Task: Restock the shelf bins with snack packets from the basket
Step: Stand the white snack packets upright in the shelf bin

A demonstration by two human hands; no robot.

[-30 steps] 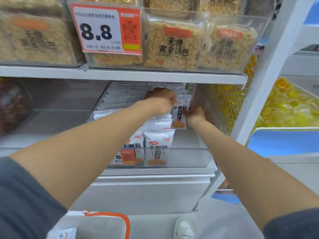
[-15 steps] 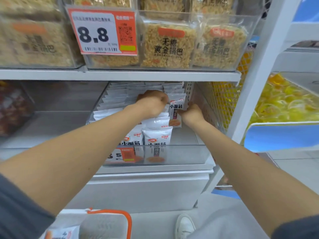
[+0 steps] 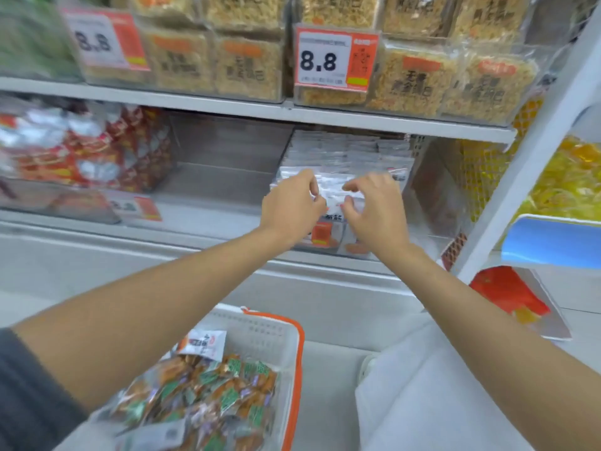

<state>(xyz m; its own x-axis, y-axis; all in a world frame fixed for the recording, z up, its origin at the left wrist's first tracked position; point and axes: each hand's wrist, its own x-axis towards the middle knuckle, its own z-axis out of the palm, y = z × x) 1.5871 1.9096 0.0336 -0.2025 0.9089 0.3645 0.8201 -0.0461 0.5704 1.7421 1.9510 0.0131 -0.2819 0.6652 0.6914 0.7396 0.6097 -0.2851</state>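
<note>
A clear shelf bin (image 3: pixel 434 193) on the middle shelf holds rows of white snack packets (image 3: pixel 344 154) with orange marks. My left hand (image 3: pixel 291 208) and my right hand (image 3: pixel 374 211) hover side by side over the front packets, fingers curled and apart, with nothing clearly held in either. At the bottom stands the white basket with an orange rim (image 3: pixel 294 349). It holds a bag of small orange and green snack packets (image 3: pixel 211 398), and a white packet (image 3: pixel 203 345) lies on top.
The middle-shelf bin (image 3: pixel 227 164) left of the white packets looks empty; further left is a bin of red and silver packets (image 3: pixel 81 151). Above are bins of golden rice-crisp packs with 8.8 price tags (image 3: pixel 335 60). A white shelf upright (image 3: pixel 536 157) and yellow goods (image 3: pixel 569 183) stand right.
Both hands have drawn back from deep in the bin to its front. My right hand has let go of the white packet. The view has dropped, showing more of the basket.
</note>
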